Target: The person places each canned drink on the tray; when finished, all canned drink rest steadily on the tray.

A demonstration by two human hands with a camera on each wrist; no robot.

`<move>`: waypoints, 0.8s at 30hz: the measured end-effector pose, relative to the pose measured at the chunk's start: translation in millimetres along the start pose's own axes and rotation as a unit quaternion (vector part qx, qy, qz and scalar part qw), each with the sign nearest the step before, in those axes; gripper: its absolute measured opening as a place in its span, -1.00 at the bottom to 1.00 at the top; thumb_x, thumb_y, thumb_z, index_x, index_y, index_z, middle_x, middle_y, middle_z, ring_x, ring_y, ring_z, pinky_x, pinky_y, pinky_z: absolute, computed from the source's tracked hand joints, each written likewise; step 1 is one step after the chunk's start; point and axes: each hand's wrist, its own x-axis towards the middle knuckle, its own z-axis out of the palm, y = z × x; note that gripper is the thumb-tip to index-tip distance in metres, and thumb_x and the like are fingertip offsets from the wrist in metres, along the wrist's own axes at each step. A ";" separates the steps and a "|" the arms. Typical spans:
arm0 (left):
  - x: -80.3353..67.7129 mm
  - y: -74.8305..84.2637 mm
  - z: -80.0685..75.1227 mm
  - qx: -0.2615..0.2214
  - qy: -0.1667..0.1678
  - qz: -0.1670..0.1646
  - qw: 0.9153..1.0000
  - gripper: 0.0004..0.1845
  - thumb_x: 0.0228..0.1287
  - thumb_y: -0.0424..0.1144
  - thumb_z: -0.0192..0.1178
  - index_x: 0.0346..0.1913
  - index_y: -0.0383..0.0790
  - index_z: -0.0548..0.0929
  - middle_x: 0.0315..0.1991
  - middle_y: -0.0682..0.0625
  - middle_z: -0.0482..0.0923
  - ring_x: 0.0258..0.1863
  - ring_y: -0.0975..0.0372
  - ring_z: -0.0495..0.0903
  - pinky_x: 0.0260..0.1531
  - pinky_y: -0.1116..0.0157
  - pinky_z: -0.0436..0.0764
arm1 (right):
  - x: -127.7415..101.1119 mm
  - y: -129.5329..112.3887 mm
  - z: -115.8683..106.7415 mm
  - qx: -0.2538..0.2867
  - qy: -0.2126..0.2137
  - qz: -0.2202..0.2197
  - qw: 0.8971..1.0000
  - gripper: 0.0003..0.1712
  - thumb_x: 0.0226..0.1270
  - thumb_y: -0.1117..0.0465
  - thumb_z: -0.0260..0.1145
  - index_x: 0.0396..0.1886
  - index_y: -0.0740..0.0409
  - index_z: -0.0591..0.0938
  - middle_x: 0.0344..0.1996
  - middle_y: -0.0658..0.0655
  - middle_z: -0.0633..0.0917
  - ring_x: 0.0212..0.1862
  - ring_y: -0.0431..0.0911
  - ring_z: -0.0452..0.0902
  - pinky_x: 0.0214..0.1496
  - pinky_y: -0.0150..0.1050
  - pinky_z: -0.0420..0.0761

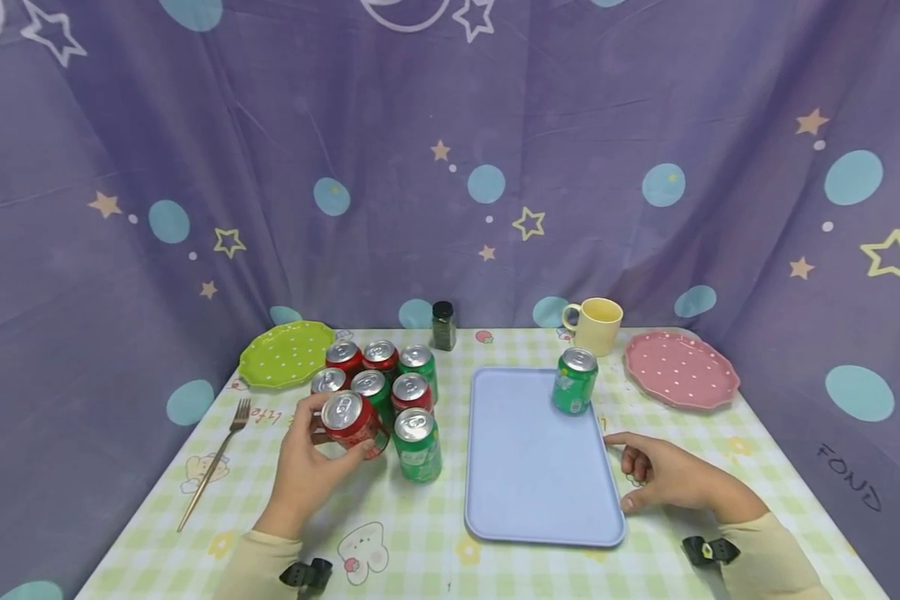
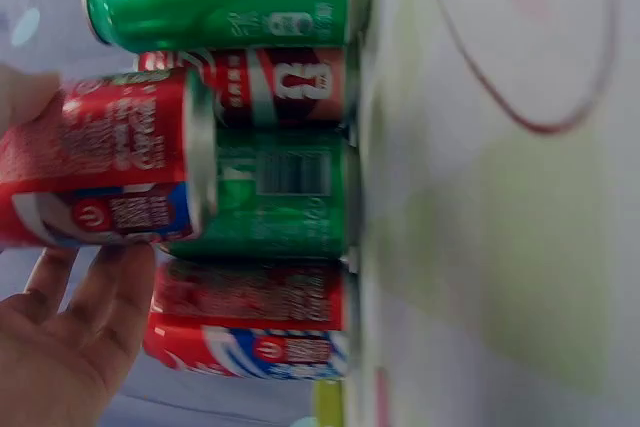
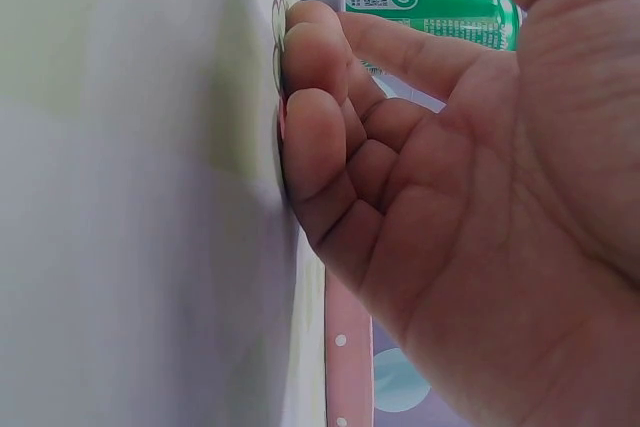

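My left hand (image 1: 309,467) grips a red soda can (image 1: 354,427) between thumb and fingers, with the can slightly tilted. The left wrist view shows this can's base raised off the tablecloth, in front of a standing green can (image 2: 270,192) and a red can (image 2: 255,319). Close by on its right stands another green can (image 1: 417,447). My right hand (image 1: 671,473) rests on the cloth beside the blue tray (image 1: 543,475), index fingertip and thumb at its right edge. Its other fingers (image 3: 315,142) are loosely bent and hold nothing. One green can (image 1: 574,383) stands upright on the tray's far right corner.
Several red and green cans stand grouped behind the held one. A fork (image 1: 213,467) and a green plate (image 1: 285,354) lie at the left. A spice jar (image 1: 443,327) and a yellow mug (image 1: 598,327) stand at the back, a pink plate (image 1: 682,371) at the right.
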 end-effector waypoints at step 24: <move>36.6 103.2 51.1 -0.114 0.000 0.049 0.992 -0.12 -0.02 -0.57 0.58 0.40 -0.21 0.41 0.20 -0.06 0.59 0.12 0.14 0.60 0.05 0.33 0.65 | 0.2 1.3 -1.4 -0.008 -0.001 -0.003 1.000 0.10 0.02 0.18 0.72 0.48 0.44 0.33 -0.20 0.19 0.54 -0.25 -0.06 0.48 -0.25 -0.32 0.56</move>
